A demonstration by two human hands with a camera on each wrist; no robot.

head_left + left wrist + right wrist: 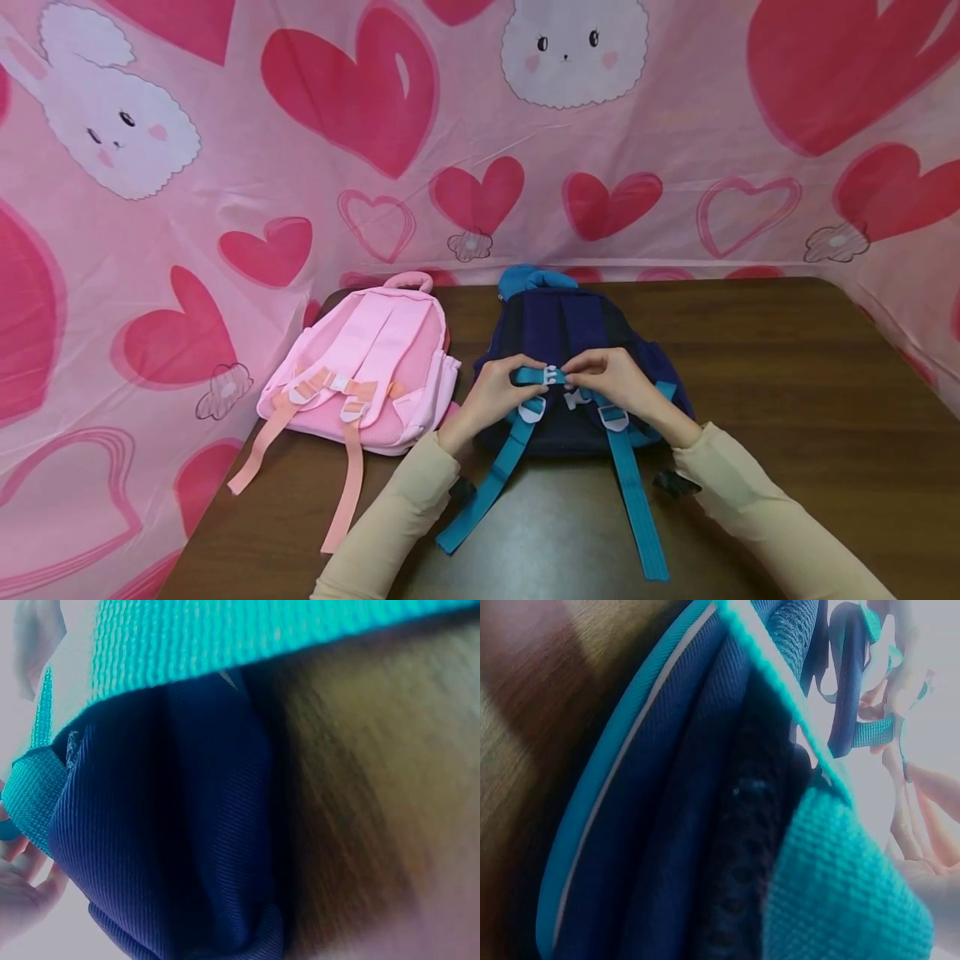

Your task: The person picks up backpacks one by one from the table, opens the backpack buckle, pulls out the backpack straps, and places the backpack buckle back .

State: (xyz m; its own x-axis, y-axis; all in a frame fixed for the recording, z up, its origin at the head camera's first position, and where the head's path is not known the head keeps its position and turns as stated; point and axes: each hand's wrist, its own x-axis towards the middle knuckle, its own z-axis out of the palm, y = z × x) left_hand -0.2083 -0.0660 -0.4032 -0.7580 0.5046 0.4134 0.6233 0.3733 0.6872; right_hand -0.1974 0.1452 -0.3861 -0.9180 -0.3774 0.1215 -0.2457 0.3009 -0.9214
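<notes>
A navy backpack [543, 321] lies with its shoulder straps facing up. Over its lower half, my left hand [491, 398] pinches a short teal strap [529, 376] on the left of a white side-release buckle [553, 376]. My right hand [621, 382] pinches the strap close to the buckle's right side. The buckle halves look joined or nearly so; I cannot tell which. Just below hangs another white buckle piece [576, 400]. Teal webbing [225, 637] crosses close to the left wrist camera, and a teal strap [847, 885] fills part of the right wrist view.
A pink backpack [375, 358] with peach straps lies to the left, its white chest buckle [339, 383] joined. Two loose teal strap ends [637, 508] trail toward the front of the brown table [795, 400]. A pink heart-print cloth [465, 125] hangs behind.
</notes>
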